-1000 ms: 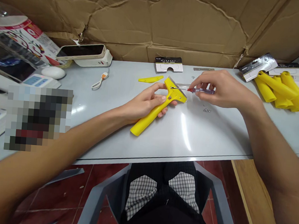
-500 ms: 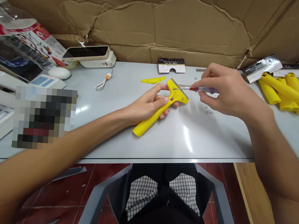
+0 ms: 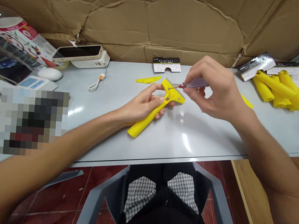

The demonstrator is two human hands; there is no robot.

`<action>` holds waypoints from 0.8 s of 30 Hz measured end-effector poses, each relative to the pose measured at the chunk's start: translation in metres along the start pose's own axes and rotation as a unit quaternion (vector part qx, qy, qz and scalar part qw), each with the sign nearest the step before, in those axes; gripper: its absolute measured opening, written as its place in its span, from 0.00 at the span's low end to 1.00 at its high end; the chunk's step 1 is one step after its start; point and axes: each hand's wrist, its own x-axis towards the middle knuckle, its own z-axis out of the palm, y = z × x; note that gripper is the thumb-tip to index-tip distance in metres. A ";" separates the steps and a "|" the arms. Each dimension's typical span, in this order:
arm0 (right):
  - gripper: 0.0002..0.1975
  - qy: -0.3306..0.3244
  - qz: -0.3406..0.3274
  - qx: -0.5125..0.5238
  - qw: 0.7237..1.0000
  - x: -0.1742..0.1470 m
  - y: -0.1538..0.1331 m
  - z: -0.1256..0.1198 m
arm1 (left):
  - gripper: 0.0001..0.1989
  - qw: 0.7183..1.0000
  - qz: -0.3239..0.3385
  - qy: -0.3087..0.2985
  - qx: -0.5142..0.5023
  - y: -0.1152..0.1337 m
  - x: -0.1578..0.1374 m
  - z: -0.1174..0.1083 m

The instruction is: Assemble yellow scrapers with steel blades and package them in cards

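Note:
A yellow scraper (image 3: 149, 118) with a wide head is gripped near its neck by my left hand (image 3: 147, 103), its handle end pointing down toward me. Two screws show in the scraper's head. My right hand (image 3: 210, 87) is closed on a screwdriver (image 3: 196, 83) with a clear handle and red collar. The screwdriver's tip meets the upper-left screw of the head. Just behind my left hand lies a flat yellow strip (image 3: 148, 79). Another yellow piece (image 3: 247, 101) is partly hidden behind my right wrist.
Yellow handles (image 3: 283, 89) are piled at the right beside printed cards (image 3: 256, 66). Another card (image 3: 166, 64) stands at the cardboard wall (image 3: 120, 23). At left are a phone (image 3: 78, 53), a white mouse (image 3: 49, 74), a short cable (image 3: 97, 82) and a bottle (image 3: 23, 36).
The view has shifted slightly right. My right hand and the screwdriver have tilted and come closer to the scraper, the tip staying at the same screw. My left hand keeps its hold.

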 end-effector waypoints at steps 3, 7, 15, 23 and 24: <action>0.04 0.000 -0.050 0.004 0.999 0.000 0.000 0.000 | 0.17 1.000 0.000 -0.001 0.003 0.000 0.000 0.000; 0.08 0.016 -0.052 -0.005 0.999 0.001 0.001 -0.002 | 0.16 1.000 -0.002 -0.005 0.010 0.000 0.000 0.000; 0.07 0.008 0.028 -0.068 0.997 0.002 0.001 -0.011 | 0.19 1.000 -0.003 0.003 0.002 0.001 0.000 0.001; 0.08 -0.050 0.064 -0.065 0.995 0.002 0.003 -0.013 | 0.17 1.000 -0.009 0.006 0.013 0.001 0.000 0.001; 0.08 -0.045 0.057 -0.056 0.996 0.002 0.004 -0.014 | 0.17 1.000 -0.008 0.003 0.011 0.001 0.000 0.001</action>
